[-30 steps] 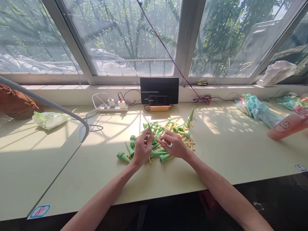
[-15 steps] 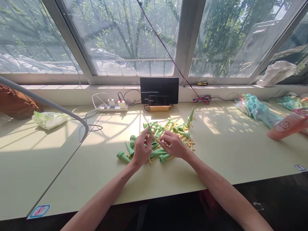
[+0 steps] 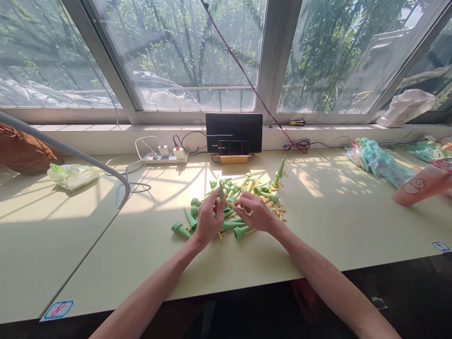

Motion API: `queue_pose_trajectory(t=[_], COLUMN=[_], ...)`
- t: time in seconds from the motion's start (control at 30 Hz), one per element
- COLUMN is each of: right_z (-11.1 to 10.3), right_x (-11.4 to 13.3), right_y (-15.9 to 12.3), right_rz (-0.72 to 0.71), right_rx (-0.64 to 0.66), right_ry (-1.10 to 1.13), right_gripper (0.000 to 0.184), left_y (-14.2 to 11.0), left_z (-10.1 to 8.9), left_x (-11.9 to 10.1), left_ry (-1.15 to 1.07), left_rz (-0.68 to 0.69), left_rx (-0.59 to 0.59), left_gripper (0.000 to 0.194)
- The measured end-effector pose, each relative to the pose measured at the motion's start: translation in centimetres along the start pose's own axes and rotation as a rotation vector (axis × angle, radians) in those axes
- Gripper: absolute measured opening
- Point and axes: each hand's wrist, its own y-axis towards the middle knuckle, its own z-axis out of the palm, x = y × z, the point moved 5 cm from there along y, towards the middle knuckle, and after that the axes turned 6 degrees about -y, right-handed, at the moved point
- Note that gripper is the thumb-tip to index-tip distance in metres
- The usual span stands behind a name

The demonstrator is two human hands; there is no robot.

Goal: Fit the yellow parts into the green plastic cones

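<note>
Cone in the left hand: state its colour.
The cone is green, seen best in the head view.

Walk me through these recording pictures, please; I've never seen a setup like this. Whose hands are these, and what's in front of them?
These are a person's bare hands, with no robot arm. One camera worn on the person's head, facing forward and down, takes every picture. The left hand holds a green cone, tip up. The right hand pinches a thin yellow piece by the cone's lower end; how far they are joined is too small to tell. Around and beneath the hands, more green cones and small yellow parts lie heaped on a pale table. Behind stands a dark screen; a pink cup is at right.
</note>
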Motion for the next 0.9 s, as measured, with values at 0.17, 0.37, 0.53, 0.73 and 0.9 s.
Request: queue_pose_trajectory(t=[0.17, 0.37, 0.53, 0.73, 0.9], right_z=[-0.1, -0.2, -0.4, -0.6, -0.7], right_x=[0.0, -0.1, 0.0, 0.2, 0.3], right_y=[0.1, 0.1, 0.1, 0.0, 0.1], right_rz=[0.011, 0.013, 0.022, 0.025, 0.016], right_rx=[-0.012, -0.027, -0.04, -0.052, -0.059], right_ry=[0.008, 0.025, 0.031, 0.039, 0.02], right_gripper=[0.008, 0.008, 0.011, 0.011, 0.011], left_y=[0.0, 0.1, 0.0, -0.2, -0.2], left_z=[0.0, 0.1, 0.1, 0.0, 0.0], left_x=[0.1, 0.1, -0.1, -0.7, -0.9], left_ry=[-0.009, -0.014, -0.025, -0.058, -0.066], left_rz=[-0.001, 0.006, 0.026, 0.064, 0.061], left_rx=[0.004, 0.009, 0.017, 0.021, 0.023], left_gripper=[0.036, 0.036, 0.035, 0.03, 0.029])
